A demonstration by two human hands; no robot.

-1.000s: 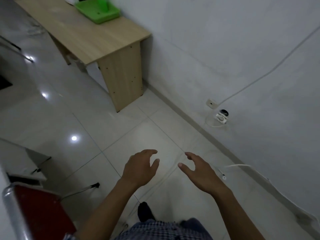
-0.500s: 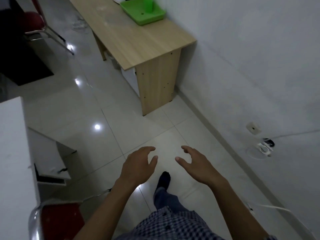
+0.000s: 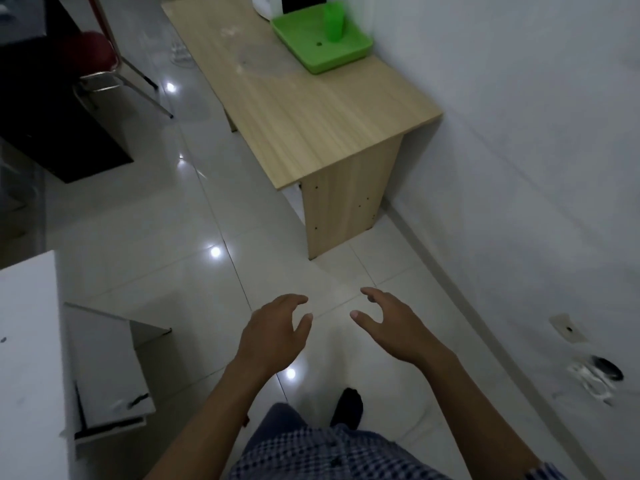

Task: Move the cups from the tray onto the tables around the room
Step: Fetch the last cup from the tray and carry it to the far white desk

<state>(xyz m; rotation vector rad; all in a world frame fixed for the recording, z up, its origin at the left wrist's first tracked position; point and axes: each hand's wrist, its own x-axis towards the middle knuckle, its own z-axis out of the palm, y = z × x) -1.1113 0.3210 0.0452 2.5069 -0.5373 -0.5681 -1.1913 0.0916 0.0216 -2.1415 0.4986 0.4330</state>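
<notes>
A green tray [image 3: 311,51] lies at the far end of a light wooden table [image 3: 311,112] against the white wall. One green cup [image 3: 334,26] stands upright on the tray's far side. My left hand [image 3: 273,332] and my right hand [image 3: 391,323] hang in front of me over the tiled floor, well short of the table. Both hands hold nothing, with fingers loosely curled and apart.
A white table [image 3: 27,358] with a white drawer unit [image 3: 104,368] stands at the left. A red chair [image 3: 93,60] with metal legs sits far left by a dark desk [image 3: 41,109]. A wall socket [image 3: 568,329] and a plug [image 3: 602,372] are low right. A white jug [image 3: 265,5] stands behind the tray.
The view has swung and moved forward: the wooden table and tray now sit nearer and more central. The white table came into view at left. Both hands stay held out, holding nothing.
</notes>
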